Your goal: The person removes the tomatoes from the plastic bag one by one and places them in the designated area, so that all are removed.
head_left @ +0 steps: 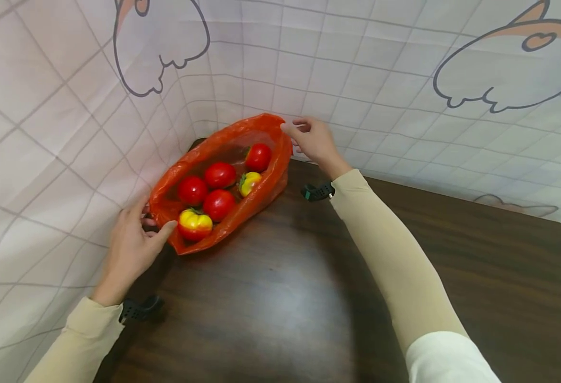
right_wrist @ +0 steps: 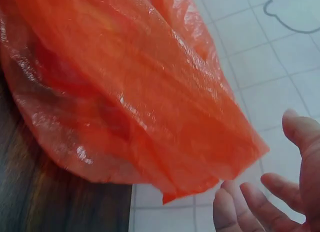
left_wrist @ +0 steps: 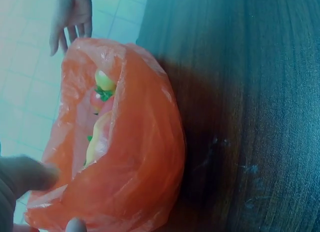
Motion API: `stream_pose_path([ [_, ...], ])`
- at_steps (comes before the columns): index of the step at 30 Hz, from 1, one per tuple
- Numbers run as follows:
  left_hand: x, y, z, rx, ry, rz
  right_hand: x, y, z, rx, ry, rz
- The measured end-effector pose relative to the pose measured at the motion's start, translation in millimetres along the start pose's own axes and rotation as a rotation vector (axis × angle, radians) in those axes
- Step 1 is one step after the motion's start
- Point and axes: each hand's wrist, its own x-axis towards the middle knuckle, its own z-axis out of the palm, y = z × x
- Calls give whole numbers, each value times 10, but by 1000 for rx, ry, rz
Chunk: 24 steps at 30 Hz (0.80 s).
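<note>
1. An orange plastic bag [head_left: 275,183], mouth spread wide, sits on a dark wood counter [head_left: 271,298] beside a white gridded backdrop [head_left: 357,85].
2. Inside the bag — four red tomatoes [head_left: 219,205] and two yellow-and-red tomatoes [head_left: 195,226].
3. Left hand [head_left: 134,242], at the bag's near end: grip loose, thumb and fingers parted, pinching nothing.
4. Right hand [head_left: 316,141], just beside the far corner: grip relaxed, fingers spread — holding nothing.

Bag [head_left: 263,192]: on table [head_left: 280,298], far-left corner
Six fruits [head_left: 219,205]: inside bag
Left hand [head_left: 134,239]: at bag's near-left end
Right hand [head_left: 314,139]: beside far-right end
Backdrop [head_left: 280,69]: left and behind
</note>
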Motion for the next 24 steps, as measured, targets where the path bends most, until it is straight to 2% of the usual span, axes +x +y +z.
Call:
stream_pose_path([
  [7, 32, -10, -1, -46, -14, -30, 59, -10, 47, -52, 31, 26],
  [9, 32, -12, -16, -61, -17, -39, 70, 14, 63, -21, 21, 28],
  [16, 58, 54, -7, -204, -51, -67, 13, 95, -26, 136, -40, 83],
  [24, 142, 71, -32, -250, -98, -89, -82, 152, -126, 198, -107, 90],
])
